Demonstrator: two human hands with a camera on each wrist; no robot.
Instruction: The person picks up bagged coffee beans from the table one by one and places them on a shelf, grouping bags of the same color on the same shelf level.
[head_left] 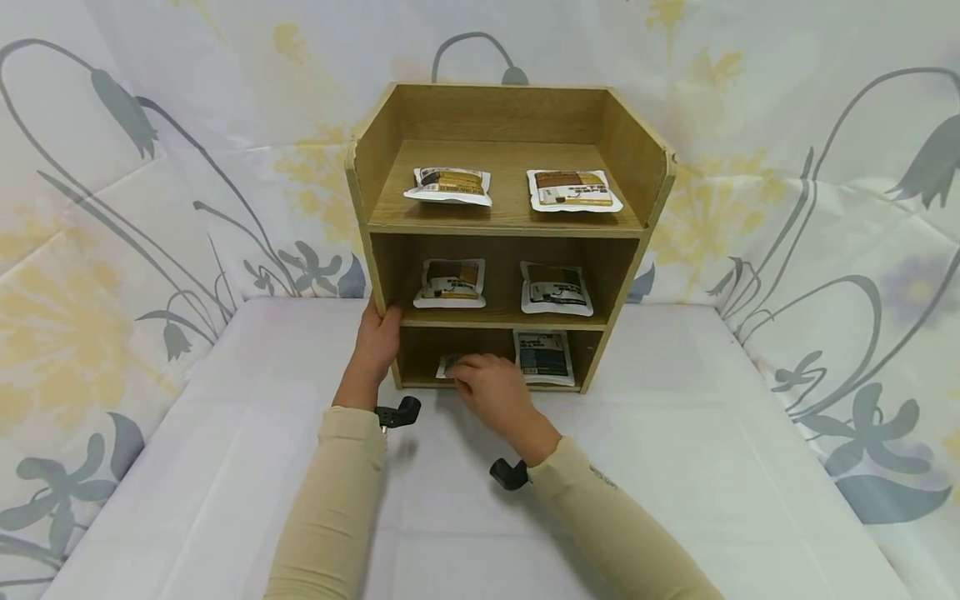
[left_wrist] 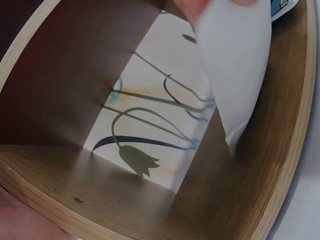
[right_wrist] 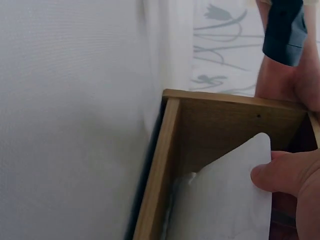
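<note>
A small wooden shelf unit (head_left: 495, 229) stands upright on the white surface. My left hand (head_left: 377, 337) grips its left side panel, the thumb near the front edge. At the left of the bottom compartment, my right hand (head_left: 495, 392) pinches a flat food packet (head_left: 446, 365) by its edge. In the right wrist view the packet (right_wrist: 225, 195) shows a plain white side and stands tilted, thumb (right_wrist: 270, 175) against it. The left wrist view shows the same white packet (left_wrist: 235, 65) over the compartment floor; its printed face is mostly hidden.
A dark blue-labelled packet (head_left: 543, 358) leans at the right of the bottom compartment. Two packets lie on the middle shelf, left (head_left: 452, 283) and right (head_left: 557, 289). Two more, left (head_left: 450, 185) and right (head_left: 573, 191), lie on top. A flowered cloth (head_left: 172, 167) hangs behind.
</note>
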